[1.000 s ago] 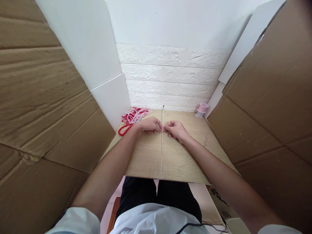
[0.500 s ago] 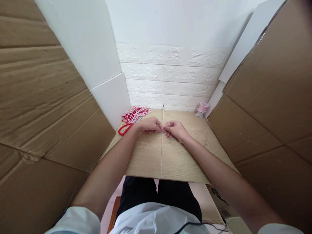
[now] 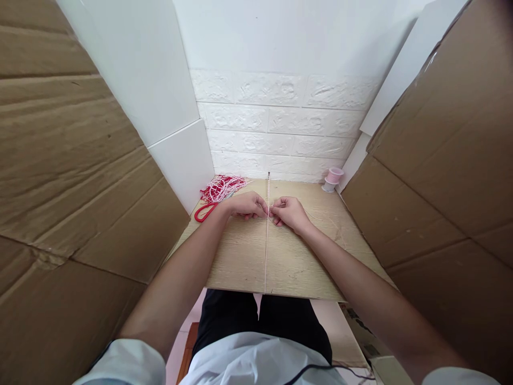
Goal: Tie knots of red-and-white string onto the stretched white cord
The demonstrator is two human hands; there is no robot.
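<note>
Head view: a person in a white top and black trousers sits at a pale wooden table (image 3: 236, 262) flanked by a brown corrugated cardboard panel on the left (image 3: 60, 160) and a matching brown cardboard panel on the right (image 3: 433, 149). A slender whitish-pink cord (image 3: 265, 256) runs down the middle of the tabletop, from a small dark pin (image 3: 269, 174) at the wall end to the near edge; its far stretch looks thicker than its near one. The left hand (image 3: 250, 205) pinches the cord between thumb and forefinger, its other fingers curled below. The right hand (image 3: 290, 212), just across the cord, pinches a fine pale thread (image 3: 324, 220) between thumb and forefinger, with loose strands trailing over the wood beyond its wrist. The fingertips of the two hands almost meet; the exact path of the strands between them is too small to read. Far right corner, holders: a pink spool (image 3: 334, 175) with pale rims, wound with pink material, sits on top of a greyish-white spool (image 3: 328, 186), whose winding is partly hidden. Far left corner: a loose tangle of red and white cords (image 3: 223, 188) lies directly on the tabletop; just in front of it, a red looped handle (image 3: 206, 212) shows beside the left forearm. Behind the table, a white brick-patterned wall (image 3: 280, 120) rises.
</note>
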